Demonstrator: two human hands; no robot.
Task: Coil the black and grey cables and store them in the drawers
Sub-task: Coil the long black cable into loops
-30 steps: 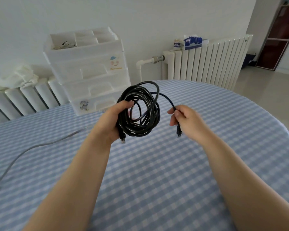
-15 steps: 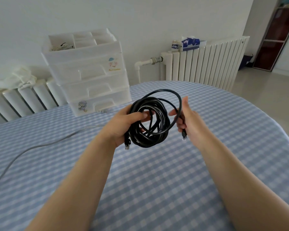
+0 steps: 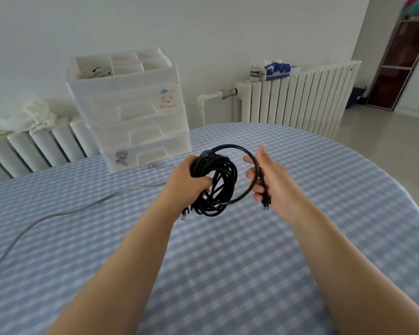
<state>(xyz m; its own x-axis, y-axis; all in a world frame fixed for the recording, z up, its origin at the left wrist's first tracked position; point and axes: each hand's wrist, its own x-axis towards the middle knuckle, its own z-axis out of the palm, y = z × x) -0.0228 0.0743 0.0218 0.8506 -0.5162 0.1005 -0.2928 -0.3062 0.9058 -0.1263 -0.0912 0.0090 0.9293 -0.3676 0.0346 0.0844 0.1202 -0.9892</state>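
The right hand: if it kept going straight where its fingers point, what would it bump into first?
Probably nothing nearby. The right hand points up and away over the bare tablecloth, toward the radiator, though depth is unclear.

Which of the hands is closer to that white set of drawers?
Left. The left hand, gripping the black cable, sits just in front of the drawers; the right hand is farther off to the right.

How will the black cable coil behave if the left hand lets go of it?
Black cable probably springs loose: the outer loop already bows wide toward the right hand. Likely light, since the left hand alone grips the bundle. Floppy, unlikely to roll.
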